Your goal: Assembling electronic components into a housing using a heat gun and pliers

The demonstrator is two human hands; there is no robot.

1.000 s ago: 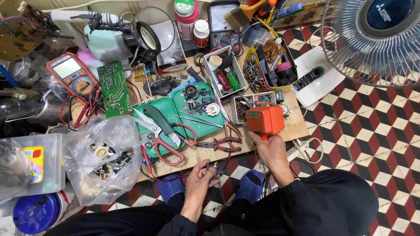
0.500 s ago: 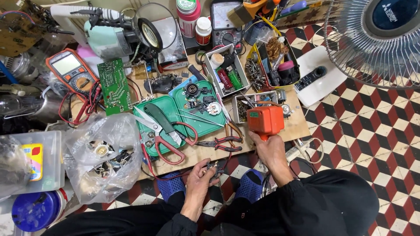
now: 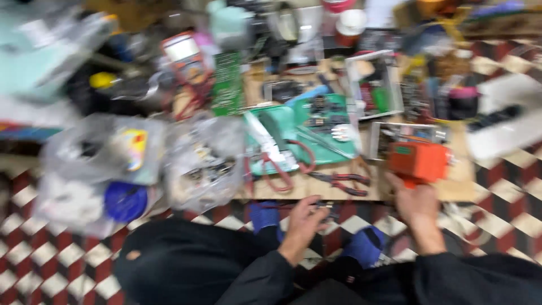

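Observation:
The view is blurred by motion. My right hand (image 3: 416, 203) grips the handle of an orange boxy power tool (image 3: 418, 160), which stands at the right front of a wooden board (image 3: 339, 189). My left hand (image 3: 304, 219) is just below the board's front edge, its fingers curled on a small dark part (image 3: 326, 205). Red-handled pliers (image 3: 342, 182) lie on the board between my hands. A green mat (image 3: 316, 133) behind them carries red-handled scissors (image 3: 282, 164) and small metal parts.
Clear plastic bags of parts (image 3: 200, 161) and a blue lid (image 3: 125, 201) sit at the left. A multimeter (image 3: 183, 53), a green circuit board (image 3: 227, 85) and trays of tools (image 3: 375, 85) crowd the back. The floor (image 3: 508, 186) is red, white and black checkered. My blue footwear (image 3: 364, 245) shows below.
The camera has swung left and the picture has blurred, so everything sits further right. My right hand still holds the orange tool; my left hand stays at the board's edge.

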